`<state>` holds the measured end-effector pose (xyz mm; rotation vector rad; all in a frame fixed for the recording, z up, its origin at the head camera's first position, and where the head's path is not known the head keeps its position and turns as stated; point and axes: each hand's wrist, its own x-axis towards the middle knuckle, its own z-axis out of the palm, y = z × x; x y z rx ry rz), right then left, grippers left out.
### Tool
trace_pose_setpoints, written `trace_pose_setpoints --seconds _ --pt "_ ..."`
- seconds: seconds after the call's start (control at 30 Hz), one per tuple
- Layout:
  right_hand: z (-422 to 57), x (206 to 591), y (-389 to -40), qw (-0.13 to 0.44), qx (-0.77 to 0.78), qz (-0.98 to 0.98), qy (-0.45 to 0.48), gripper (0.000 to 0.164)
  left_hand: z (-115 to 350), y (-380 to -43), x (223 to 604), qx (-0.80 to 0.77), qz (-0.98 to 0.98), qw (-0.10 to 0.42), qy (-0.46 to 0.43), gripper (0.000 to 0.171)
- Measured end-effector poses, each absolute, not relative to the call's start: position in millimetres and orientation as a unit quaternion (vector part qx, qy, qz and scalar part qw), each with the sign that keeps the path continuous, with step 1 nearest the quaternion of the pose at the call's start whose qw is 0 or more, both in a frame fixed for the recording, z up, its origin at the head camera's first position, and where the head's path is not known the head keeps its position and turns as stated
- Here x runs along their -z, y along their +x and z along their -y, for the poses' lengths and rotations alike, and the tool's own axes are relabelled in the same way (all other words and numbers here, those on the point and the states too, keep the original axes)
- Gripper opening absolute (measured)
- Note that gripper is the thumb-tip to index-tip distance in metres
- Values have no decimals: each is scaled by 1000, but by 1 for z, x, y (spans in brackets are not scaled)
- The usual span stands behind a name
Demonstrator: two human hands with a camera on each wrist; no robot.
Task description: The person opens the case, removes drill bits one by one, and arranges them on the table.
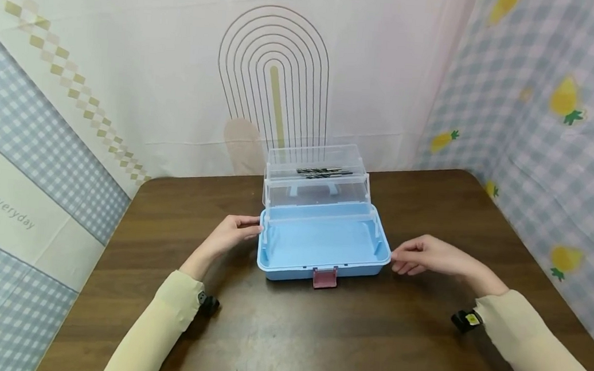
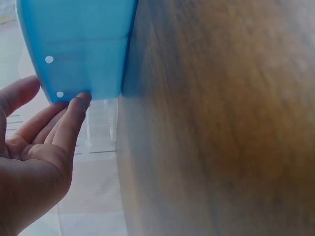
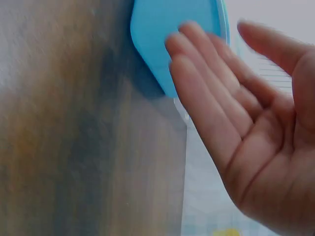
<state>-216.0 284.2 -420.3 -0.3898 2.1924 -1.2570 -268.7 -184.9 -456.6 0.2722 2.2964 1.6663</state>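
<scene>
A light blue toolbox [image 1: 324, 242] stands unfolded on the table, its clear tiered trays [image 1: 317, 194] raised at the back. Several dark drill bits [image 1: 324, 173] lie in the upper tray. A dusky pink latch [image 1: 325, 278] hangs at the front. At the left end, my left hand [image 1: 228, 235] touches the box with loosely extended fingers; in the left wrist view the fingertips [image 2: 81, 98] meet the blue outer wall and the thumb is beside the rim. My right hand [image 1: 429, 256] is at the right end, fingers extended beside the wall and thumb apart in the right wrist view.
The brown wooden table [image 1: 286, 334] lies under both forearms. A white printed curtain [image 1: 190, 86] hangs behind its back edge, and checked cloth [image 1: 534, 121] lines the right side. Black wrist cameras [image 1: 209, 304] are strapped below the sleeves.
</scene>
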Motion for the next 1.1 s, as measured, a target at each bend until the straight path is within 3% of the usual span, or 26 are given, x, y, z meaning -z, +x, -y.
trace_pose_setpoints --seconds 0.27,0.43,1.1 --pt "-280 419 -241 188 483 -851 -82 55 186 -269 457 -571 -804 135 95 42" --pt "-272 428 -258 158 472 -864 -73 60 186 -270 460 -572 -803 132 96 42" --pt "-248 439 -285 146 476 -866 -54 52 185 -270 462 -558 -817 121 77 44"
